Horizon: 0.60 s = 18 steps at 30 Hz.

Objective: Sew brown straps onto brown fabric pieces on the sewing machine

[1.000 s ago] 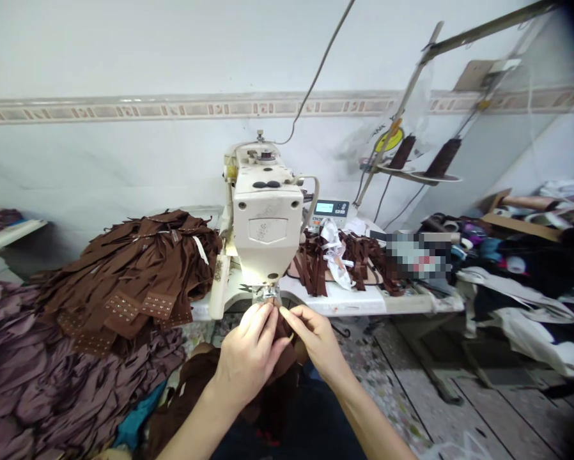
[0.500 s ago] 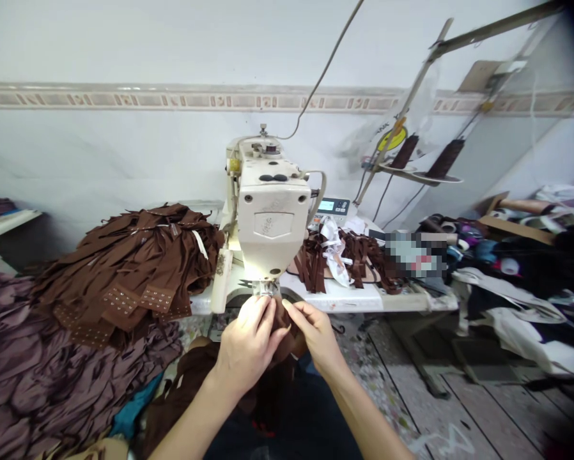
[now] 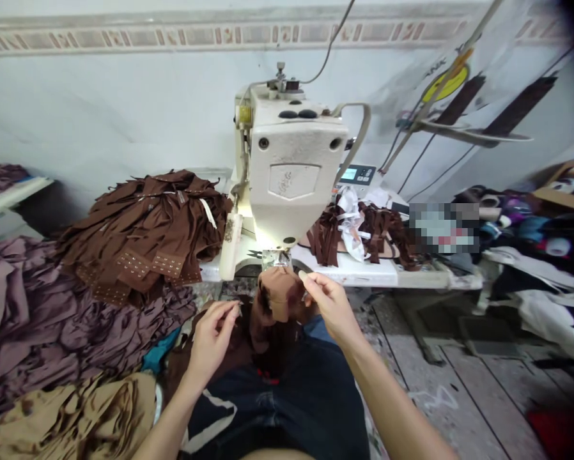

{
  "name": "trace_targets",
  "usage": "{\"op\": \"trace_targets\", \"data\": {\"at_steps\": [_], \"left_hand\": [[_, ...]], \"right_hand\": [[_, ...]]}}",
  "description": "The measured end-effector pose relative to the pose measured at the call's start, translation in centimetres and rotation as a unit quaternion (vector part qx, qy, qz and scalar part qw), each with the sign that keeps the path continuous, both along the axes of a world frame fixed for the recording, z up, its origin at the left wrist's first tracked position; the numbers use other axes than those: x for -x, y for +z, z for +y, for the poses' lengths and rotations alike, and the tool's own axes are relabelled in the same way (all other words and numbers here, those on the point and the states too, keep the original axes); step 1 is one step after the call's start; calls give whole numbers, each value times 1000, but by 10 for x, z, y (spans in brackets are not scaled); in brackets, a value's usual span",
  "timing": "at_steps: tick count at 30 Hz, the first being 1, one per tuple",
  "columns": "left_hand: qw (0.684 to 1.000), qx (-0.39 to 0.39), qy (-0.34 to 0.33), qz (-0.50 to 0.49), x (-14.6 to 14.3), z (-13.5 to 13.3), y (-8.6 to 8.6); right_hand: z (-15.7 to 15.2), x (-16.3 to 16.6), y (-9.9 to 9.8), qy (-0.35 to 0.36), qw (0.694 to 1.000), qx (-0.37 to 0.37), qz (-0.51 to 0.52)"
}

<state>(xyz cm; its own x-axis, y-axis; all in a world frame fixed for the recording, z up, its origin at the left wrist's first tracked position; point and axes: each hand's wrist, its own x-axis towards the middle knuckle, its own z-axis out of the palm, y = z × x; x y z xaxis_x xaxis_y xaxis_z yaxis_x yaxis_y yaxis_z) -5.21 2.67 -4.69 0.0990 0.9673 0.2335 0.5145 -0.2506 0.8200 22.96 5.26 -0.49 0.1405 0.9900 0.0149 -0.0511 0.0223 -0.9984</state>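
A brown garment (image 3: 280, 297) hangs from under the head of the sewing machine (image 3: 296, 163), its lower part falling toward my lap. My right hand (image 3: 329, 305) is at the cloth's right edge, thumb and finger pinched on it close to the needle area. To the left and lower, my left hand (image 3: 214, 333) is apart from the hanging cloth. Its thumb and forefinger press together around a tiny item, too small to make out.
Brown pieces with metal-dotted ends are heaped on the left (image 3: 147, 223). Mauve cloth (image 3: 71, 306) and tan cloth (image 3: 90, 409) lie below. Brown strips (image 3: 383, 230) and a control panel (image 3: 358, 173) sit right of the machine. Dark thread cones (image 3: 519, 105) stand farther right.
My left hand has come away from the needle area, down and to the left. My right hand has shifted slightly right, baring the brown garment. The view has tilted down.
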Motion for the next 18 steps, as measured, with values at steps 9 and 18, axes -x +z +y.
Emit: {"op": "trace_targets", "data": {"at_steps": [9, 18], "left_hand": [[966, 131, -191, 115, -10, -24, -28], [937, 167, -228, 204, 22, -15, -36]], "right_hand": [[-33, -2, 30, 53, 995, -21, -76], [-62, -63, 16, 49, 994, 21, -94]]}}
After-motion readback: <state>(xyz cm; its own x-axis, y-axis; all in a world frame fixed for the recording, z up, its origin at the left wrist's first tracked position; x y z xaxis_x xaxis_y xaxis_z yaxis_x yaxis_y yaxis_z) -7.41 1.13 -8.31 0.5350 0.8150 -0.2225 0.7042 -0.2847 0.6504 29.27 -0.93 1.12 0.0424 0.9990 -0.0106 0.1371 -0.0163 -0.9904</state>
